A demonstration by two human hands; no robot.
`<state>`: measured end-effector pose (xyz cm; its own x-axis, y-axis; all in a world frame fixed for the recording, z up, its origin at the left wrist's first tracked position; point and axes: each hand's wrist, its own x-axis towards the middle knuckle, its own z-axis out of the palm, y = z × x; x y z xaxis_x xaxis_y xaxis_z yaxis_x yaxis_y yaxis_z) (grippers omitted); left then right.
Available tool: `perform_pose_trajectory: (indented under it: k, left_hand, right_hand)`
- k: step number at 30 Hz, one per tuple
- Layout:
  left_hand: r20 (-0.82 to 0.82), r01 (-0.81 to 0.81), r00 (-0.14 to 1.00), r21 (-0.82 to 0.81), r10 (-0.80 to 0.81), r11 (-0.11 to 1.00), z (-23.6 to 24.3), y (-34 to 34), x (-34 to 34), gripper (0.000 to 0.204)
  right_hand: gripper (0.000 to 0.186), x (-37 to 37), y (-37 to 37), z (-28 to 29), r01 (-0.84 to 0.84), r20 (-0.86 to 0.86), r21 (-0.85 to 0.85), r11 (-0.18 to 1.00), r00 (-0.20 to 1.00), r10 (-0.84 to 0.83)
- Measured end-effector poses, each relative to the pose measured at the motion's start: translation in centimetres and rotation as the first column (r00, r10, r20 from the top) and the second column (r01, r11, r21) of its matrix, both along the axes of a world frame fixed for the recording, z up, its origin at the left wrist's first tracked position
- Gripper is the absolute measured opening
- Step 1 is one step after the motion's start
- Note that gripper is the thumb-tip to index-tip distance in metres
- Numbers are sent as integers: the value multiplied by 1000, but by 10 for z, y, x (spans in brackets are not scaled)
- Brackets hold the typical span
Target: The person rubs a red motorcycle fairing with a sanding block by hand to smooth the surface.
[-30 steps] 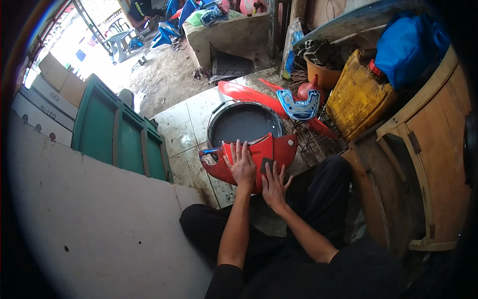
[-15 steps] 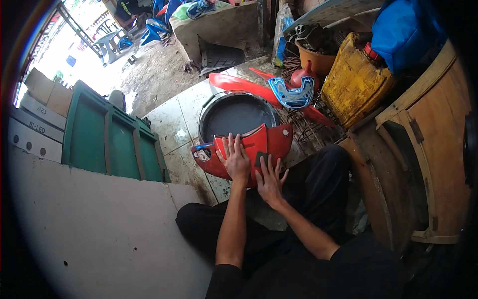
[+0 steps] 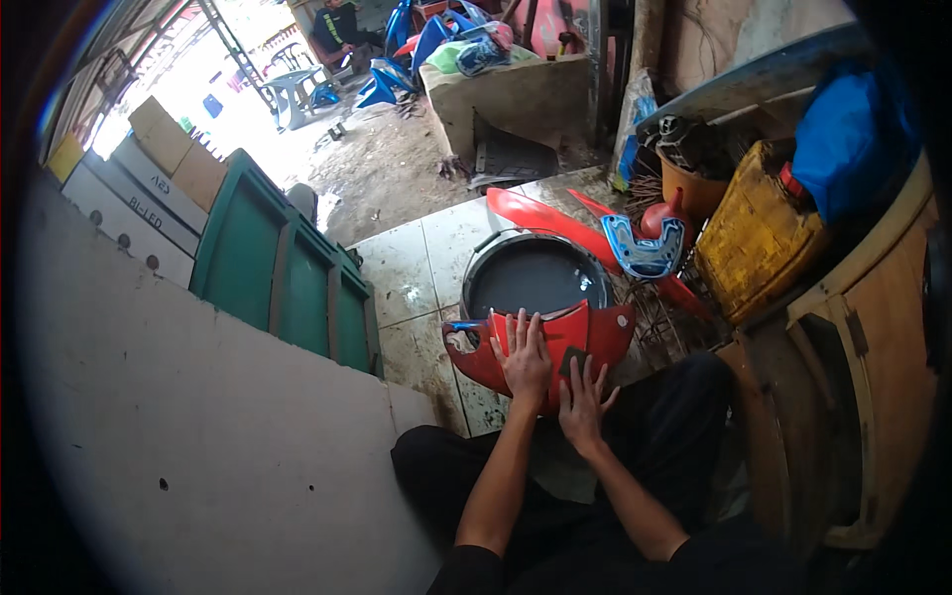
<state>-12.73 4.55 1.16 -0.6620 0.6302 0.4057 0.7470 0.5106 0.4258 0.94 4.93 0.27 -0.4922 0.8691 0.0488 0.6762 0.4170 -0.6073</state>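
A glossy red motorcycle body panel (image 3: 607, 337) lies across my lap, its far edge against a round dark bucket (image 3: 468, 276) of grey water (image 3: 540, 278). My left hand (image 3: 526, 365) rests flat on the panel's middle, fingers spread and pointing away from me. To the right of it, my right hand (image 3: 583, 409) is open, fingertips on a small dark square that looks like sandpaper (image 3: 573, 360). This square sits against the red surface, partly hidden by the fingers.
Beyond the bucket lie a long red panel (image 3: 550, 220) and a blue-white panel (image 3: 645, 256). A yellow jerrycan (image 3: 762, 233) and wooden frame (image 3: 873, 397) stand at right. Leftward are a white board (image 3: 268, 446) and green panel (image 3: 258, 258). A person (image 3: 339, 28) sits far back.
The whole scene has shifted right and down in the picture as the head view moved. My hands stay on the red panel, with the dark square still under the right fingers.
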Motion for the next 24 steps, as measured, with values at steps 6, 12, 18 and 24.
perform_pose_trajectory:
  k: [6,12,18,24]
  left_hand:
    - [27,3,1000,20,-4,1000,-2,5,7,39]
    - [1,-2,1000,43,1,999,-1,-1,-1,40]
    - [37,-9,999,27,8,1000,-1,9,9,39]
    - [12,-20,1000,46,20,999,-1,0,-1,38]
  right_hand:
    - [61,-36,80,22,45,90,13,999,995,-46]
    - [62,-3,-2,6,16,86,27,999,996,-18]
    - [62,-23,67,11,18,110,101,995,993,-29]
    - [62,3,5,5,-27,126,21,999,992,24]
